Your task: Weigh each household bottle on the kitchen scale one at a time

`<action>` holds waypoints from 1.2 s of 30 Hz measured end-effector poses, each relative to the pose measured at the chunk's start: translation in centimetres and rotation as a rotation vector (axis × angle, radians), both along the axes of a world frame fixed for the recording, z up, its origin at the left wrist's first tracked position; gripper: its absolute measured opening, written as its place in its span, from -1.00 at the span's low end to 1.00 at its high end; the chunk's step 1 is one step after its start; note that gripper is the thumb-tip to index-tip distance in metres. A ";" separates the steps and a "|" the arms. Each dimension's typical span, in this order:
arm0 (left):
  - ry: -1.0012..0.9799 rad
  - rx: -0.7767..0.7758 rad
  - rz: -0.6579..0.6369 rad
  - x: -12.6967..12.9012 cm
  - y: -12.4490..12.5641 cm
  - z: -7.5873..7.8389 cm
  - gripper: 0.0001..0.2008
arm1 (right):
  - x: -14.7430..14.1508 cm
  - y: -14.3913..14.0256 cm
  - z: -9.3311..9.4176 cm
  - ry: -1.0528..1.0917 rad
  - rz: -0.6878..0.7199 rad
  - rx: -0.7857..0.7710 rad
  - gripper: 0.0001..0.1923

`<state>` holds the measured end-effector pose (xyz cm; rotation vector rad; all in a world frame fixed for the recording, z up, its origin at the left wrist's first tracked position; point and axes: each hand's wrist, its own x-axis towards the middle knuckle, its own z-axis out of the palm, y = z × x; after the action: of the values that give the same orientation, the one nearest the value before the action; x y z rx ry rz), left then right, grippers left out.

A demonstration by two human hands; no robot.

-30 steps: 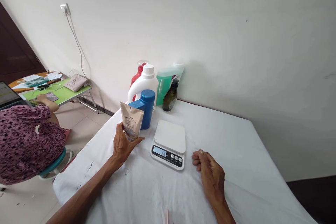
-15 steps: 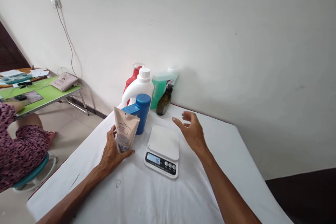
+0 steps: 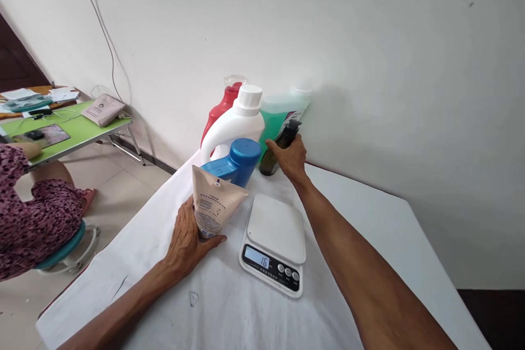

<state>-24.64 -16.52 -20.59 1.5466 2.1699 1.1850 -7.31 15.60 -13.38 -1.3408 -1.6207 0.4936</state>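
Left hand (image 3: pixel 184 238): curled round the lower end of a beige tube (image 3: pixel 216 208), gripping it, the thumb stretched across near its foot.
Beige tube: upright in the left hand, flat sealed end up, printed side towards the wearer; its bottom tip is hidden.
Right hand (image 3: pixel 292 157): reaching farther out than the left, closed round a dark pump bottle (image 3: pixel 267 165), thumb on one side and fingers on the other.
Dark pump bottle: in the right hand's grasp, black pump top above the fingers.
Scale (image 3: pixel 279 228): to the right of the left hand, on the near side of the right; its display (image 3: pixel 257 257) reads 16.
Blue bottle (image 3: pixel 246 159): just beyond the tube in the left hand, left of the right hand.
White jug (image 3: pixel 243 123): behind the blue bottle, farther from the left hand.
Red bottle (image 3: pixel 219 109): beyond the white jug, away from both hands.
Green container (image 3: pixel 274 112): just beyond the right hand.
Seated person (image 3: pixel 45 213): well to the left of both hands.
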 end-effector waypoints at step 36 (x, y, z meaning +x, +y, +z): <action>0.048 -0.060 0.070 0.6 1.0 -0.1 0.15 | 7.0 -18.5 6.2 0.114 0.156 0.003 -0.71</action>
<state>-24.02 -15.55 -20.64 1.5007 2.2861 1.1030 -0.30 -2.93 -7.17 -1.1678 -1.6381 0.6493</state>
